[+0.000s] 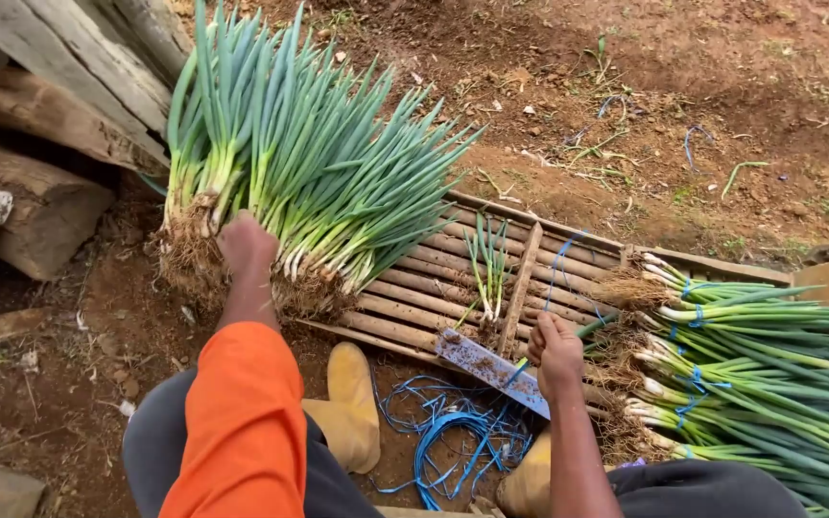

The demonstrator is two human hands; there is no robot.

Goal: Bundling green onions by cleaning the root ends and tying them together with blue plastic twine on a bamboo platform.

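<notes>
- Two boots (pixel 355 408) flank blue ties (pixel 448 441); loops could snag my feet.
- My right hand (pixel 556 350), fingers closed on a knife (pixel 491 369), might nick my knee.
- My left hand (pixel 247 245) presses loose green onions (pixel 309 163) on the slatted rack (pixel 434 288), grip unclear; they could slide onto dirt.

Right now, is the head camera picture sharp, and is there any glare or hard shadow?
Head view: soft, even daylight, no glare, only faint shadows; loose green spring onions with rooty white bases look sharp; wooden slat rack bows slightly from wide-angle distortion.
</notes>
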